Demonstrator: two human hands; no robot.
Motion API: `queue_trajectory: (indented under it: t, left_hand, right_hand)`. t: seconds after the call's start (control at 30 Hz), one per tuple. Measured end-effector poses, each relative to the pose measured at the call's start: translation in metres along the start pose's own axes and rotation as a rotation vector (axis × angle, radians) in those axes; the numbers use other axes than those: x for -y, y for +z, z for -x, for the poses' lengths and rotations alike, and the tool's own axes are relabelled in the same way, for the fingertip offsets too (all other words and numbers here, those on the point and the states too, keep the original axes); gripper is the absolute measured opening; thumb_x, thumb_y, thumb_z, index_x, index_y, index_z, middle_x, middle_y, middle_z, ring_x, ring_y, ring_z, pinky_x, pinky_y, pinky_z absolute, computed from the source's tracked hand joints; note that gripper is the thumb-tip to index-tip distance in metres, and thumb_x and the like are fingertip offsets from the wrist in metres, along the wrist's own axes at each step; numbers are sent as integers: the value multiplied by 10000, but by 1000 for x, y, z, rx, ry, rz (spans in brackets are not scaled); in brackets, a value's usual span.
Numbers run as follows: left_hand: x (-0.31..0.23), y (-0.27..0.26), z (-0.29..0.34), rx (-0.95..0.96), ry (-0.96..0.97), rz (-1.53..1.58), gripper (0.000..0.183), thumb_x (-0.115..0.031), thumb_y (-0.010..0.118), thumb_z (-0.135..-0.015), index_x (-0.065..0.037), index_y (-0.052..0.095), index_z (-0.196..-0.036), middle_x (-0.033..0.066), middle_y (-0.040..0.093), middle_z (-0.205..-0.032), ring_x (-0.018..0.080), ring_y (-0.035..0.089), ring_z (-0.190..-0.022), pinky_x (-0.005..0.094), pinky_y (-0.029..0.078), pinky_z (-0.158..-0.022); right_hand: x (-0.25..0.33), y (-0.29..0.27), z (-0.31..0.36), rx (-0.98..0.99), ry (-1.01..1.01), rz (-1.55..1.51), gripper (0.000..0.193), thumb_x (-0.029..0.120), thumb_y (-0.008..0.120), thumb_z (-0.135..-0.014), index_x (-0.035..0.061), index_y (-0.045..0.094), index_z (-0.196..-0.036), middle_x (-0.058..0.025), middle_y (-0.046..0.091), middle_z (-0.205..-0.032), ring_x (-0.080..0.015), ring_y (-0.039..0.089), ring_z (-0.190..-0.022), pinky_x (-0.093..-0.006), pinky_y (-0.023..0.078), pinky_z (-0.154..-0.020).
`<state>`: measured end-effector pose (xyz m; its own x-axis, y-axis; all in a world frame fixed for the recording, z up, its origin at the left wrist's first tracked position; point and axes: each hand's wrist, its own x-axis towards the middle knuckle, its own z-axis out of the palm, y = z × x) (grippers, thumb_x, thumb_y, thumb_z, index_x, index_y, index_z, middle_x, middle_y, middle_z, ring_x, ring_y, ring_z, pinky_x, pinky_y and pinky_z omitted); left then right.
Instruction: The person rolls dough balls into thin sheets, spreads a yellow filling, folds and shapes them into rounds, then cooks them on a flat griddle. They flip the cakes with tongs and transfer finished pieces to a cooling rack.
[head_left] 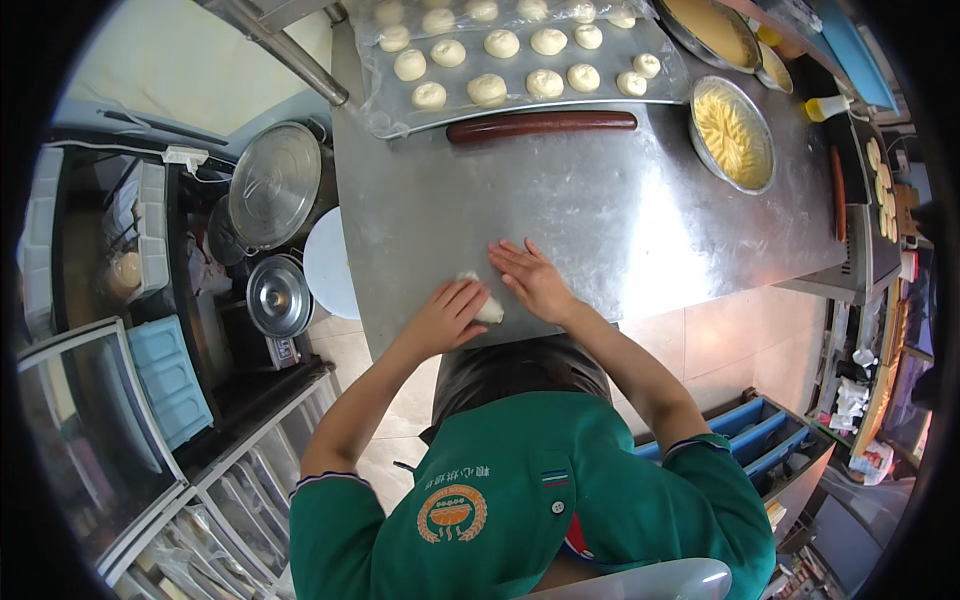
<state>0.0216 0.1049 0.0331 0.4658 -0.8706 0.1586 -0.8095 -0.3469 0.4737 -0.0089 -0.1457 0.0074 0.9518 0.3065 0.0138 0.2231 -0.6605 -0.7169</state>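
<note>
Near the front edge of the steel table lies a small white piece of dough (487,308). My left hand (449,314) covers its left side, fingers close together and curved over it. To the right of the dough, my right hand (535,284) is open, with its fingers stretched out low over the tabletop and holding nothing. The underside of the dough and the tips of my left fingers are partly hidden. A long dark-red rolling pin (541,126) lies farther back on the table.
Behind the rolling pin, a metal tray (400,125) bears rows of round dough balls, partly under clear plastic. A metal bowl (767,178) of yellow strips stands at the back right. Another reddish-brown stick (838,195) lies by the right edge. Pot lids (276,186) lean at the left.
</note>
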Motion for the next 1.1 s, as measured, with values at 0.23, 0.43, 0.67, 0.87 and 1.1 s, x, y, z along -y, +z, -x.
queue_trajectory:
  t: [0.23,0.43,0.67,0.87,1.1]
  left_hand:
    - [-10,19,-2,70,11,-262,583,-178,730,-789,-81,574,-1342,103,555,-1316,265,568,-1160,421,482,-943]
    - [-18,40,-90,-304,-130,-332,535,-76,620,-864,-114,558,-1393,126,489,-1395,311,554,-1166,419,476,-942]
    - [7,51,-88,-376,-500,-76,468,-25,656,-854,-80,599,-1315,99,574,-1282,326,547,-1160,472,477,-921]
    - [16,50,-95,-448,-745,272,145,-43,655,-890,19,721,-1004,83,672,-868,259,647,-777,379,532,-718]
    - [9,34,-93,-432,-1105,1120,165,-93,677,-927,54,729,-982,51,714,-789,87,628,-654,256,497,-586]
  right_hand:
    - [3,-41,28,-306,482,-467,294,95,644,-965,18,682,-1245,-137,716,-1200,-243,683,-1047,-331,542,-877]
    - [-3,-49,35,-506,367,-72,281,38,692,-882,-4,704,-1160,-186,703,-1081,-297,672,-886,-349,561,-769]
    - [-16,-43,9,-506,168,179,331,26,762,-752,18,733,-1082,-98,653,-1084,-322,607,-1011,-414,539,-848]
    - [-30,-37,8,-361,650,-405,211,51,768,-842,26,755,-1051,-102,744,-924,-197,697,-803,-316,565,-736]
    - [-38,-38,11,-361,569,-719,185,45,731,-908,-36,748,-1074,-58,749,-878,-101,667,-788,-251,550,-718]
